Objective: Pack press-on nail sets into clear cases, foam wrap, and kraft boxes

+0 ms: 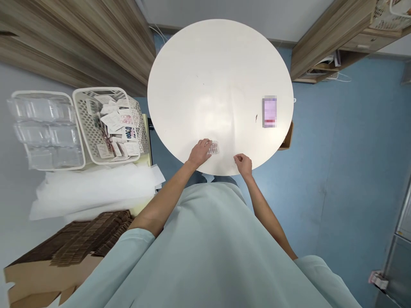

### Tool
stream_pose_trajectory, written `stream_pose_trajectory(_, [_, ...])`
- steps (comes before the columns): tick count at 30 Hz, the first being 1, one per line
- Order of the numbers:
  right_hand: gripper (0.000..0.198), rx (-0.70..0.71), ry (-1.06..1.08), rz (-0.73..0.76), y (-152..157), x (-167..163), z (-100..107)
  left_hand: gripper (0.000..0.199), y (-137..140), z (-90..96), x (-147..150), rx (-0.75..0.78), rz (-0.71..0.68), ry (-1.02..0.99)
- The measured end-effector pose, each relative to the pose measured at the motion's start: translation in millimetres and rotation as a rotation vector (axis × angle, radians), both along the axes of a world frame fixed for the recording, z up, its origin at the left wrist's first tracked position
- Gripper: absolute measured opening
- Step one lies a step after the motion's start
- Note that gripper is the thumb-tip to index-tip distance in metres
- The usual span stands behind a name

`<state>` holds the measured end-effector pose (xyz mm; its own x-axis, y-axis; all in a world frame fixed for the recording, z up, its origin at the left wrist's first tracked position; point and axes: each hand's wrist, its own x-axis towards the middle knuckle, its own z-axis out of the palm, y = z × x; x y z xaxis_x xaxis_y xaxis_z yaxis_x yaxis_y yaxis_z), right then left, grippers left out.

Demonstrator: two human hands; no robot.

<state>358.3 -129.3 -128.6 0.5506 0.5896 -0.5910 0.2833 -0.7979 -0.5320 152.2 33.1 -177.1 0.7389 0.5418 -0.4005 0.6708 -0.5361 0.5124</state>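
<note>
A small clear plastic case (214, 148) with rows of small pale pieces lies near the front edge of the round white table (212, 55). My left hand (199, 153) holds its left side, thumb and fingers around the edge. To the right of the case and apart from it, my right hand (243, 164) hovers over the table edge with its fingers pinched together. Whatever is in that pinch, if anything, is too small to make out.
A pixelated phone-like rectangle (269, 112) lies at the table's right, beside a small dark mark (256, 117). At left stand a white basket (81, 107) of cards and packets, clear plastic containers (48, 134), white sheets (96, 188) and a cardboard box (48, 278).
</note>
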Motion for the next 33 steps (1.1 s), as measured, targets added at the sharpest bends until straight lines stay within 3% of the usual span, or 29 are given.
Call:
stream_pose_trajectory(4, [0.018, 0.089, -0.017, 0.146, 10, -25, 16, 0.074, -3, 2.5, 1, -0.047, 0.060, -0.010])
stream_pose_trajectory(8, [0.017, 0.090, -0.031, 0.387, 30, -58, 21, 0.062, -11, 7.9, -5, -0.129, 0.287, -0.091])
stream_pose_trajectory(12, [0.020, 0.024, -0.050, 0.604, 51, -86, 11, 0.041, -17, 19.4, -17, -0.216, 0.552, -0.124])
stream_pose_trajectory(17, [0.022, -0.059, -0.057, 0.748, 67, -104, -12, 0.034, -18, 30.6, -20, -0.274, 0.623, -0.081])
stream_pose_trajectory(21, [0.024, -0.100, -0.058, 0.782, 69, -108, -21, 0.024, -16, 25.2, -12, -0.300, 0.684, 0.015])
stream_pose_trajectory(25, [0.022, -0.105, -0.049, 0.775, 68, -105, -16, 0.018, -16, 14.5, -9, -0.284, 0.740, 0.082])
stream_pose_trajectory(33, [0.027, -0.071, -0.115, 0.417, 70, -65, -7, 0.022, -20, 3.7, -14, -0.264, 0.766, 0.107])
